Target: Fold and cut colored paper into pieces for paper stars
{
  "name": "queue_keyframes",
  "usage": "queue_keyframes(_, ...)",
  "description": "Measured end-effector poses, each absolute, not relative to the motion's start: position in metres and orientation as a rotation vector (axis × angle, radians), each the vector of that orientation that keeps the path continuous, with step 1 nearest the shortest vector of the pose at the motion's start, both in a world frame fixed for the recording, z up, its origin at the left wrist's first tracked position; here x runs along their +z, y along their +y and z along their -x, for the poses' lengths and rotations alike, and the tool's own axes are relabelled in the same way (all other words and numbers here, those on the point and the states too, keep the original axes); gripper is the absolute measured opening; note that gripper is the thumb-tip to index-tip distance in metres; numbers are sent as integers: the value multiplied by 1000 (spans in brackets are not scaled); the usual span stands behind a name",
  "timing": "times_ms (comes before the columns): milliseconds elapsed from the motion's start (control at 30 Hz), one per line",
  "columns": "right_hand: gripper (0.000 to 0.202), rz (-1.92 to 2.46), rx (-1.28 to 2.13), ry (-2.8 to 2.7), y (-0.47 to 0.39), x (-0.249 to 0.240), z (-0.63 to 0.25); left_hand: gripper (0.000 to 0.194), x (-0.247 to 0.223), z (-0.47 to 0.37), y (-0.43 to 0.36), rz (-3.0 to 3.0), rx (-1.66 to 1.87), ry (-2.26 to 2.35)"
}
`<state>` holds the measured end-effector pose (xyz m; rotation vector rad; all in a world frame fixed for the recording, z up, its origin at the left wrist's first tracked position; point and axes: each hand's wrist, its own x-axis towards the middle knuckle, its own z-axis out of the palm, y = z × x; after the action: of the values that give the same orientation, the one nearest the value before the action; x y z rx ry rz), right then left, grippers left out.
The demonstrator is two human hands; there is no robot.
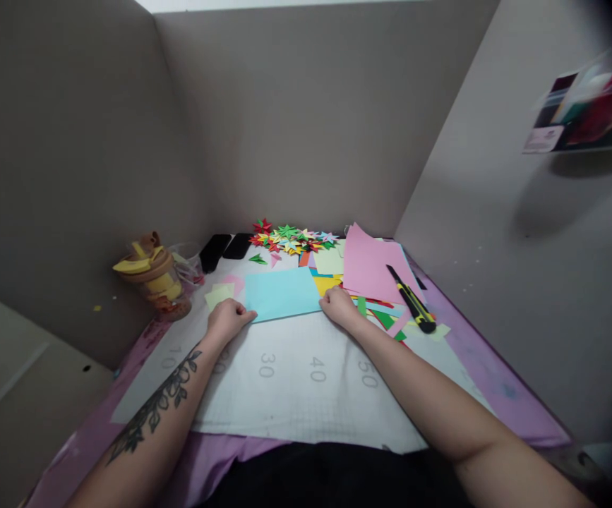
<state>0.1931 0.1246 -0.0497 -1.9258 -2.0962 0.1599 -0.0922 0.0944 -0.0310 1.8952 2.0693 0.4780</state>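
A light blue sheet of paper (283, 293) lies across the middle of the white mat, its near edge toward me. My left hand (228, 318) pinches its near left corner, and my right hand (338, 306) pinches the near right corner. Under and beside the right hand are colored paper strips (385, 317) and a yellow sheet (327, 286). Pale green paper (219, 295) lies just past the left hand. A black and yellow utility knife (414, 303) rests on pink sheets (377, 264) to the right.
Folded paper stars (289, 240) are heaped at the back, with two dark phones (226, 248) to their left. A lidded plastic cup (160, 282) and a clear cup (188, 262) stand at the left edge. Grey partitions (295, 120) enclose the table; numbers mark the white mat (289, 402).
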Motion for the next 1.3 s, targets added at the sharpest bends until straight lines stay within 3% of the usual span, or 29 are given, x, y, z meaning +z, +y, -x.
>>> queue_keyframes(267, 19, 1880, 199, -2079, 121, -49, -196, 31, -29, 92, 94, -1899, 474, 2068)
queue_keyframes(433, 47, 1715, 321, -2259, 130, -47, -198, 30, -29, 92, 94, -1884, 471, 2077)
queue_keyframes(733, 59, 1628, 196, -2717, 155, -16, -185, 31, -28, 91, 93, -1891, 444, 2101)
queue_keyframes(833, 55, 1422, 270, -2831, 163, -15, -169, 31, -27, 90, 93, -1875, 427, 2121)
queue_keyframes(1000, 25, 1409, 414, -2773, 173, -20, -124, 31, -28, 89, 93, -1881, 440, 2133)
queue_keyframes(1300, 22, 1452, 366, -2808, 180, -25, -107, 28, -29, 88, 90, -1926, 466, 2119)
